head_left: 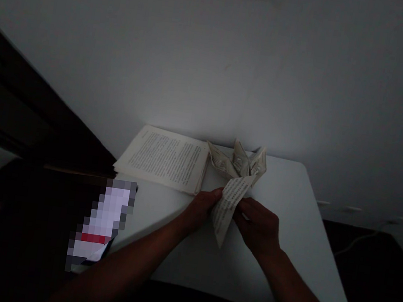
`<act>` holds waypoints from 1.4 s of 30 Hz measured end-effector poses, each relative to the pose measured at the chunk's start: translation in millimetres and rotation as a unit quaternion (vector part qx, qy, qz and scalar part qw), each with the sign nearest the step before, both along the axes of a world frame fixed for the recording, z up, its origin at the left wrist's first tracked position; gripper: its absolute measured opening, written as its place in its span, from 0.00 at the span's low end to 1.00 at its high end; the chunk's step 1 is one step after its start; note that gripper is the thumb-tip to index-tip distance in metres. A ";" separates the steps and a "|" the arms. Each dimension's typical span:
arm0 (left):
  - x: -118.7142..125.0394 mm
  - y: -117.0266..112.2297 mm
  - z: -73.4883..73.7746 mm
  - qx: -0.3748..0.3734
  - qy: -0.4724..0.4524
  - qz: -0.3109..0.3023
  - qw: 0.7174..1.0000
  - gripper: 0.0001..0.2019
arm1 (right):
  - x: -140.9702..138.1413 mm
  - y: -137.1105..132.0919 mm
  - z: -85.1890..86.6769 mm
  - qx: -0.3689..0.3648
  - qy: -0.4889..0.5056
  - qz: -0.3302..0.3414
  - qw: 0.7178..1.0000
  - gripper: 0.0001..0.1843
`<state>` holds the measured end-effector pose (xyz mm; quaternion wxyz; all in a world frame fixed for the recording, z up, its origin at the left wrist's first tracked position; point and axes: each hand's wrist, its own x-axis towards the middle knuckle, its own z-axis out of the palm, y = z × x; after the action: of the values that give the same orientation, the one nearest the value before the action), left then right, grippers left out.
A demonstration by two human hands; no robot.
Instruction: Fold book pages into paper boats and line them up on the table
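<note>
A folded sheet of printed paper (230, 202) is held up above the white table, slanting with one pointed end toward me. My left hand (205, 206) pinches its left edge, thumb uppermost. On the other side my right hand (256, 224) grips the right edge, its fingers partly hidden behind the paper. Just beyond stand several folded paper boats (239, 161), made of the same printed pages and grouped near the wall; the held sheet overlaps part of them.
An open stack of printed pages (165, 158) lies at the back left of the white table (304, 245). A phone (103, 222), blurred out, rests on the left edge. A wall (214, 63) rises behind, with a cable (356, 240) low at the right.
</note>
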<state>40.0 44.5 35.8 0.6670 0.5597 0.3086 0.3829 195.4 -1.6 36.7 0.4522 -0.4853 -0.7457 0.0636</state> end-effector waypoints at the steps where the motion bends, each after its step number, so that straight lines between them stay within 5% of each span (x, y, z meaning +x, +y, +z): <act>1: 0.0 -0.4 -1.2 -0.003 -0.001 -0.003 1.000 0.16 | -0.3 -0.3 0.1 0.001 -0.003 -0.001 1.000 0.09; 17: 4.5 0.2 -4.0 -0.103 -0.045 0.016 0.993 0.15 | 2.8 2.2 -0.3 0.041 -0.078 -0.015 0.996 0.11; 21: 5.0 3.1 -9.5 -0.177 -0.105 0.023 0.978 0.13 | 4.8 4.1 -0.8 0.057 -0.067 -0.015 0.996 0.11; 31: 5.5 6.2 -26.7 -0.231 -0.174 0.018 0.957 0.11 | 5.2 3.7 -1.2 0.065 -0.055 -0.002 0.996 0.13; 42: -0.4 12.3 -13.5 -0.349 -0.256 -0.003 0.901 0.14 | 7.1 -2.5 -2.7 0.086 0.003 0.010 0.996 0.07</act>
<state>39.5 56.8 22.3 0.8769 0.1743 0.2393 0.3787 202.5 -4.1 34.0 0.4938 -0.4370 -0.7518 0.0049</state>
